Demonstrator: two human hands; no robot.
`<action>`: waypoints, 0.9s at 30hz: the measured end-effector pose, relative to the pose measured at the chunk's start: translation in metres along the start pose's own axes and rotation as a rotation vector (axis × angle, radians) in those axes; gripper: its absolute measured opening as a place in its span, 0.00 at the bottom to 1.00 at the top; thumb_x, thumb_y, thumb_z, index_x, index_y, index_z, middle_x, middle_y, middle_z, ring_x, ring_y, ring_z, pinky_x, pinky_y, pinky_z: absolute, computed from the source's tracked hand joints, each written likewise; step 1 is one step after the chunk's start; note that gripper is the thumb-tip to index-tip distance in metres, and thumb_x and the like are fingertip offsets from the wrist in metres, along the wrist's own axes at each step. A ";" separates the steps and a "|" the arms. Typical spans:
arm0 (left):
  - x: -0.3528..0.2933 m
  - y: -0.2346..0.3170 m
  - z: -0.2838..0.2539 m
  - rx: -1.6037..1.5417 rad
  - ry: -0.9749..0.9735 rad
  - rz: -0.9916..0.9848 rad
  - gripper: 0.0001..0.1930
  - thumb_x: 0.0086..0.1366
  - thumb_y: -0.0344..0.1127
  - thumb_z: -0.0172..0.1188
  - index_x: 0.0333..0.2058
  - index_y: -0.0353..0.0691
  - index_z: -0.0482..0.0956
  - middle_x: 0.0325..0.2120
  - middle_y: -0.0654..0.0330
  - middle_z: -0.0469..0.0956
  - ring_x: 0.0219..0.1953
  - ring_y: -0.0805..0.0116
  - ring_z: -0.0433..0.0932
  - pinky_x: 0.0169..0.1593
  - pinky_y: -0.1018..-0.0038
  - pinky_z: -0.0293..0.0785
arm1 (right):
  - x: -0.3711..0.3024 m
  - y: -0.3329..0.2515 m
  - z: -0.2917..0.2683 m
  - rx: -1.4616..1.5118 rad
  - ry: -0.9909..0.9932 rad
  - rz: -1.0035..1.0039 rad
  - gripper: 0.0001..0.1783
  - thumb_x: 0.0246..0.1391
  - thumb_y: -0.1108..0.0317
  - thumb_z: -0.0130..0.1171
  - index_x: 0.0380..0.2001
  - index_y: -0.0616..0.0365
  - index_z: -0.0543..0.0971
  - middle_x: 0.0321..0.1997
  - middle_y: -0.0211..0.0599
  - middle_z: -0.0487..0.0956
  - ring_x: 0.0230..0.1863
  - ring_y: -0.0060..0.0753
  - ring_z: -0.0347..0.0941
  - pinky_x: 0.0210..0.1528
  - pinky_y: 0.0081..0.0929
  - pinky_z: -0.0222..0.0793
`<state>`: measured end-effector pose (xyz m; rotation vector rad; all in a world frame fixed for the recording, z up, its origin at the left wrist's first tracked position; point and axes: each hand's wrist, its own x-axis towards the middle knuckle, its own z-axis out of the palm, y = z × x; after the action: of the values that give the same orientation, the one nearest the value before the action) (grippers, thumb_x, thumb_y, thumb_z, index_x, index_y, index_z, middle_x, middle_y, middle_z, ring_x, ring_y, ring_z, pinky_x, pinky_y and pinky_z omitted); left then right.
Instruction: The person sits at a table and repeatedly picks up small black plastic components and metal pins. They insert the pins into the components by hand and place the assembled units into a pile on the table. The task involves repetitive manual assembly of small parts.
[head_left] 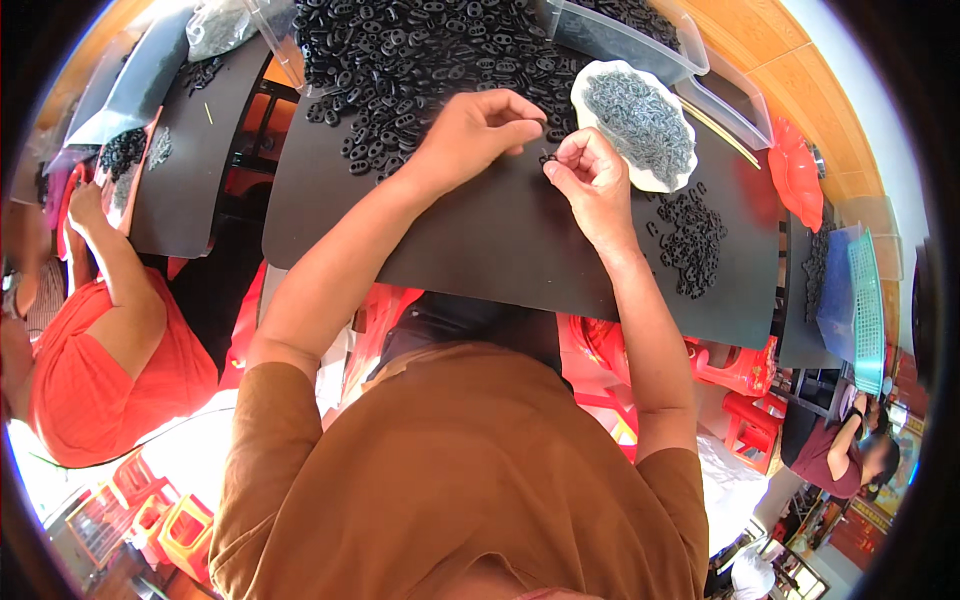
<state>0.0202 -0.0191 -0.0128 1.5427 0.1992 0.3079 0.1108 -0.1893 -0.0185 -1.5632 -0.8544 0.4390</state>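
My right hand [597, 185] pinches a small black plastic piece [547, 158] between thumb and forefinger, above the dark table [480, 255]. Just left of it, my left hand [478, 138] is closed, with thumb and forefinger curled toward each other; whatever they hold is too small to make out. Beyond my left hand spreads a large heap of black oval pieces with two holes [400, 75]. Right behind my right hand, a white scalloped dish [672, 183] holds many small silvery-grey parts [640, 115]. A lower pile of small black pieces [690, 245] lies right of my right forearm.
Clear plastic bins [625, 40] stand at the table's far side, beside a red dish [795, 170]. To the right is a green basket [865, 310]. A person in red [110, 350] sits at another table on the left. Red stools [752, 425] stand below.
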 end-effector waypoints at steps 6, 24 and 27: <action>0.000 0.001 -0.002 -0.098 -0.042 -0.060 0.11 0.63 0.35 0.61 0.42 0.38 0.80 0.29 0.69 0.77 0.29 0.82 0.72 0.36 0.83 0.73 | 0.000 -0.010 0.003 0.124 0.006 0.066 0.09 0.50 0.80 0.61 0.35 0.60 0.75 0.28 0.23 0.75 0.28 0.12 0.70 0.30 0.13 0.66; -0.004 0.004 0.000 -0.030 -0.200 -0.077 0.07 0.62 0.34 0.63 0.35 0.37 0.80 0.26 0.68 0.77 0.27 0.82 0.74 0.32 0.83 0.72 | 0.003 -0.004 -0.001 0.290 0.021 0.075 0.06 0.54 0.74 0.62 0.35 0.61 0.77 0.29 0.27 0.77 0.29 0.15 0.72 0.30 0.15 0.70; -0.003 0.003 -0.001 0.000 -0.194 -0.071 0.07 0.62 0.34 0.63 0.36 0.37 0.81 0.26 0.68 0.78 0.27 0.82 0.74 0.33 0.84 0.72 | 0.002 -0.005 -0.001 0.295 0.012 0.087 0.05 0.55 0.73 0.61 0.35 0.60 0.77 0.31 0.28 0.77 0.30 0.16 0.73 0.30 0.16 0.70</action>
<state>0.0165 -0.0196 -0.0101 1.5511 0.1007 0.1010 0.1119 -0.1885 -0.0134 -1.3315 -0.6795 0.5904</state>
